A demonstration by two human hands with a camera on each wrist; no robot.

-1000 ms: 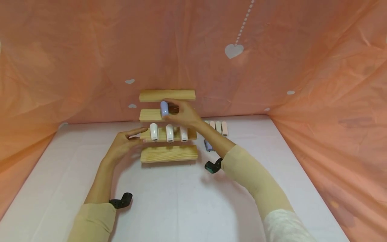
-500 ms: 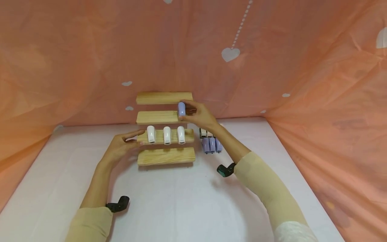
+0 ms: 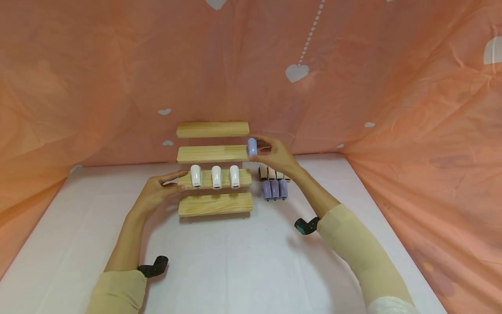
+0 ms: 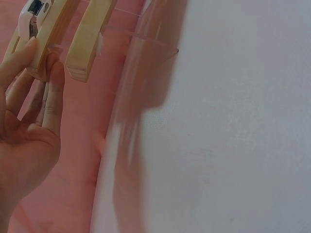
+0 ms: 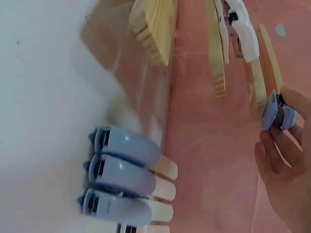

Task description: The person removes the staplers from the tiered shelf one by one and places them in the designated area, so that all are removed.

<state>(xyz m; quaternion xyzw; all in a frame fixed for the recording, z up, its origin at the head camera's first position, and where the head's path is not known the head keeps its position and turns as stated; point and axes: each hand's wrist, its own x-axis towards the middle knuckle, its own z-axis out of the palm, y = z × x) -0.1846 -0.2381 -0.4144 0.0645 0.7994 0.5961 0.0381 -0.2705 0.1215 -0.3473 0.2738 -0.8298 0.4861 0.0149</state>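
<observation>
My right hand [image 3: 279, 156] pinches a small purple stapler [image 3: 252, 147] at the right end of the second wooden shelf from the top [image 3: 213, 154]. In the right wrist view, that stapler's open side faces the camera, its base near the board's end. My left hand [image 3: 157, 192] pinches the left end of the third shelf [image 3: 247, 176], thumb on one face and fingers behind, as the left wrist view shows. Along this shelf stand three white staplers, a left one [image 3: 196, 175], a middle one [image 3: 216, 177] and a right one [image 3: 234, 176].
Right of the shelves, three purple staplers [image 3: 275, 190] sit side by side on the white tabletop [image 3: 243, 261]. Several pale staplers [image 3: 271, 172] stand behind them, partly under my right hand. A top board [image 3: 213, 129] and a bottom board [image 3: 215, 205] complete the rack before an orange cloth.
My right hand has carried the purple stapler rightward, from mid-shelf to the shelf's right end. The purple staplers on the table came into full view. My left hand keeps its grip on the third shelf.
</observation>
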